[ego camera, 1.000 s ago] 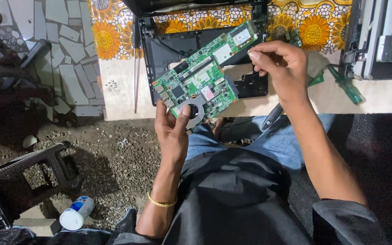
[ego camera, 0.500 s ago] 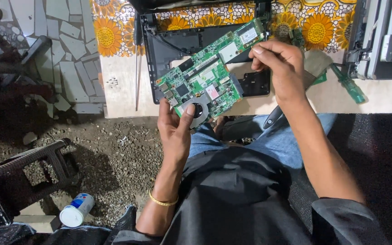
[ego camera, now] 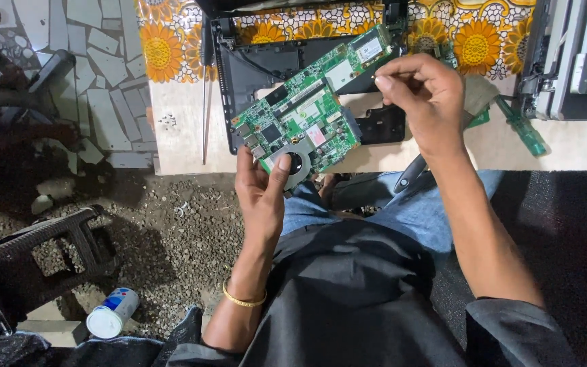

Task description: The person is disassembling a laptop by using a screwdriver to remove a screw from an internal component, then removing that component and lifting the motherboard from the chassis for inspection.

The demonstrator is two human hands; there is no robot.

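Gravelly ground (ego camera: 171, 224) and broken-tile paving (ego camera: 96, 75) border a pale worktop (ego camera: 178, 136), part of it draped in a sunflower-print cloth (ego camera: 484, 47). Green circuit board (ego camera: 307, 119): held tilted above the near edge of the worktop, its long axis running from lower left to upper right, over the open black laptop base (ego camera: 246, 75). Left hand (ego camera: 263, 197): closed on the board's lower corner, thumb pressed on the upper face beside a round metal-rimmed opening, fingers beneath. Right hand (ego camera: 422, 98): fingertips pinched narrowly together at the board's upper right end; whether a small part sits between them cannot be told. A gold bangle (ego camera: 242, 299) circles the left wrist. On the worktop to the right lie a narrow green board strip (ego camera: 524, 132) and, at the far edge, a stack of dark laptop casings (ego camera: 572, 61); a thin metal rod (ego camera: 205, 129) lies along the left side of the laptop base. A dark-handled tool (ego camera: 409, 173) protrudes below the worktop edge near the right forearm. The person wears blue jeans (ego camera: 388, 211) and a dark shirt. On the ground at lower left stand a dark plastic chair (ego camera: 49, 251) and a fallen blue-and-white can (ego camera: 111, 312).
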